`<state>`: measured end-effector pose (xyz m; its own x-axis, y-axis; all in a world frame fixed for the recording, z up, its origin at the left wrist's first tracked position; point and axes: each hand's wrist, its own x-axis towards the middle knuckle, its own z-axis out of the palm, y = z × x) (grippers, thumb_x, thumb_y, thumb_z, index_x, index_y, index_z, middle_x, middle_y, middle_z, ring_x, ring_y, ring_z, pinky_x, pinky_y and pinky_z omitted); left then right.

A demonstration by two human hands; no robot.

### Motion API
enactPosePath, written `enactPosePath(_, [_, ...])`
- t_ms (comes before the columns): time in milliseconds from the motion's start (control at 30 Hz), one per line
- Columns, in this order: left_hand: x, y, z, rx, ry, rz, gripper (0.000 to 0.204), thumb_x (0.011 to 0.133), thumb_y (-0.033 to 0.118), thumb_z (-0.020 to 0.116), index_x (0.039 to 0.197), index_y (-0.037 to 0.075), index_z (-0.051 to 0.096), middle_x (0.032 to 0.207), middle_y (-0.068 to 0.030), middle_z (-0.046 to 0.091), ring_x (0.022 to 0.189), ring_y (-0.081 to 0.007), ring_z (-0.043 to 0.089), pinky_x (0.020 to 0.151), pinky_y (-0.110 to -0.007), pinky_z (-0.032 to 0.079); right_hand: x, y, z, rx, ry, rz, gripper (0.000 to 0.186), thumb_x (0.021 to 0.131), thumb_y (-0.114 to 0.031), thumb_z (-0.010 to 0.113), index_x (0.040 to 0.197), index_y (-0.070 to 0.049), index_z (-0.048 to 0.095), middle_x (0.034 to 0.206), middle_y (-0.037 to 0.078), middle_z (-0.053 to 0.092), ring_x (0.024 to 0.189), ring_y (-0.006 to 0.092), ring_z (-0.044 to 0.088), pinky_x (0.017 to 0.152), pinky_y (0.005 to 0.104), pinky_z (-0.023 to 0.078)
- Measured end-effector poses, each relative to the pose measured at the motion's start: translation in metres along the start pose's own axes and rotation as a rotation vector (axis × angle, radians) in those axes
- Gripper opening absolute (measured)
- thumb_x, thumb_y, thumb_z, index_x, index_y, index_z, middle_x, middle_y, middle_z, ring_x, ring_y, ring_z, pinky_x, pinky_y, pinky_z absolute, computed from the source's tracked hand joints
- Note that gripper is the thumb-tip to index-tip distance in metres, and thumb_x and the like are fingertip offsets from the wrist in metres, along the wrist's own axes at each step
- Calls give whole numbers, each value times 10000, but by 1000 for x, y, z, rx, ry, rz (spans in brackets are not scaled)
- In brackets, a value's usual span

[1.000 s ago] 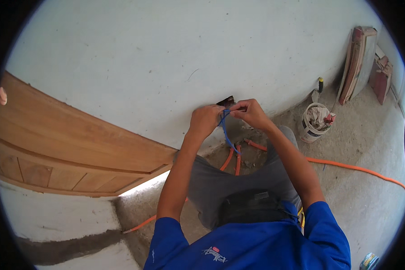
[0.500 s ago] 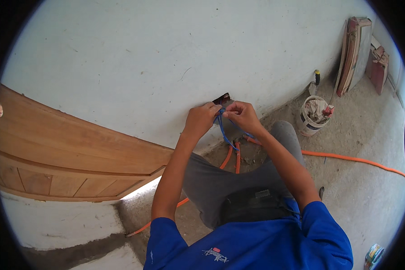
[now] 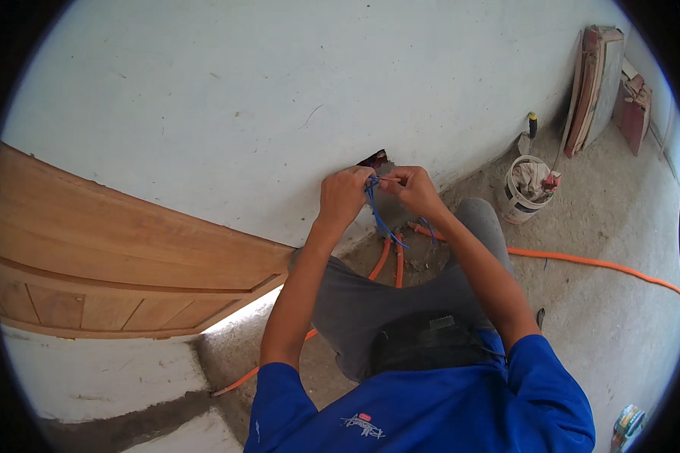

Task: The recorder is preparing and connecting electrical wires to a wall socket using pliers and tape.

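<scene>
My left hand [image 3: 346,198] is closed on a bundle of blue wires [image 3: 378,214] just in front of a rough hole [image 3: 375,159] cut low in the white wall. The wires hang from my fingers in a bunch toward the floor. Close beside it, my right hand [image 3: 417,193] pinches a thin reddish strand [image 3: 390,179] that runs across toward the bundle. Below both hands, the ends of orange corrugated conduits [image 3: 400,260] rise from the floor. More blue wire [image 3: 428,226] shows at the conduit end by my right knee.
A wooden door panel [image 3: 143,249] reaches in from the left. To the right stand a white bucket [image 3: 518,205] with crumpled paper-like scraps, a trowel [image 3: 531,136] with a yellow-and-black handle, and flat boards [image 3: 597,90] against the wall. Orange conduit [image 3: 582,263] crosses the rough floor.
My hands have shifted slightly at the bundle, and the reddish strand now shows between them. The lower ends of the blue wires have swung a little to the right.
</scene>
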<state>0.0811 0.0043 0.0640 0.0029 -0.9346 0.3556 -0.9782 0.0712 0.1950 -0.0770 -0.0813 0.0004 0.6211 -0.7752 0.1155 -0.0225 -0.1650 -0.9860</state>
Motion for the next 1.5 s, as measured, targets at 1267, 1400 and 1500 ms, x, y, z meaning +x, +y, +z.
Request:
enactPosePath(1267, [35,13,-65,-432,-263,-357,190,915,113,644,1045,-12,704,847,-100,730,671,-147,710,566,-263,516,2,-13,-7,-128,58,-261,230,830,-70,583,1007,-11,717,895,208,694,770,362,668,721,390,524])
enactPosePath(1400, [24,17,-54,-212,-244,-247,139,866,106,667,970,60,746,755,-89,721,620,-153,695,598,-302,501,3,-3,-9,-103,74,-303,241,837,-77,585,1027,-16,720,922,211,699,780,342,679,740,385,527])
enactPosePath(1500, [17,13,-49,-196,-221,-303,158,852,121,673,990,96,747,781,-93,723,647,-195,698,631,-319,510,6,-1,-8,-106,38,-283,251,849,-82,584,1054,-22,715,964,215,697,819,348,681,767,385,527])
